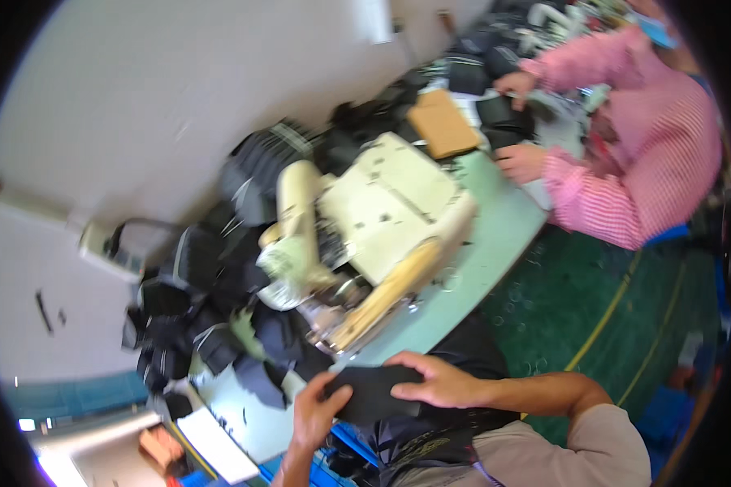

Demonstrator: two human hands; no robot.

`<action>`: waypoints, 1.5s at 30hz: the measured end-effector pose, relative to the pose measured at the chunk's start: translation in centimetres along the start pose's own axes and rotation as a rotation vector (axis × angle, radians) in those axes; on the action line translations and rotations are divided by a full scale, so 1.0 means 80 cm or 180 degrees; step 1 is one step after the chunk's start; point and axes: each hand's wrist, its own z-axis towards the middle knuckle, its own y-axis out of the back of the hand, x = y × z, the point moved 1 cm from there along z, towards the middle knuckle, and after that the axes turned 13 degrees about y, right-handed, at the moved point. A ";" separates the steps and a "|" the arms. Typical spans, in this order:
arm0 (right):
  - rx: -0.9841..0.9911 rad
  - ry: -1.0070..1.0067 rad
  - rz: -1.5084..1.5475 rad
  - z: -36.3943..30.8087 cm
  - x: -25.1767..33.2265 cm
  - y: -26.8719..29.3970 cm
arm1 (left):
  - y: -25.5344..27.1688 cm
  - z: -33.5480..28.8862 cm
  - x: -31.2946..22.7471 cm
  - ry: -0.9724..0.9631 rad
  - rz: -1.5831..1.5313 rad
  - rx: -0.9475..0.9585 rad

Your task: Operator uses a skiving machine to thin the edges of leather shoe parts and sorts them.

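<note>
Between my two hands is a flat black piece of material (374, 391), held low in front of my body at the table's near edge. My left hand (315, 410) grips its left end with the thumb on top. At the right end, my right hand (439, 381) pinches it between thumb and fingers. Just beyond stands a cream-coloured bench machine (394, 203) with a curved arm (298, 195), a wooden strip (390, 292) along its near side and black scraps on its top. The picture is somewhat blurred, so the piece's details are unclear.
Tied bundles of black pieces (195, 256) crowd the table along the wall, left of and behind the machine. On the pale green tabletop (495, 219) lies a brown cardboard piece (443, 123). A co-worker in pink checked sleeves (593, 191) handles black pieces at the right.
</note>
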 end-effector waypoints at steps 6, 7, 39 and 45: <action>-0.0294 -0.0066 0.0517 0.063 -0.009 -0.023 | 0.056 0.044 -0.029 -0.0313 -0.0229 0.0178; -0.0302 -0.0069 0.0501 0.069 -0.007 -0.022 | 0.056 0.057 -0.039 -0.0198 -0.0508 0.0205; -0.1186 -0.0210 0.1464 0.070 -0.023 0.003 | 0.047 0.088 -0.049 0.0264 -0.0225 -0.0048; -0.1379 -0.0102 0.1187 0.067 -0.007 0.013 | 0.031 0.095 -0.060 0.0051 0.0175 -0.0059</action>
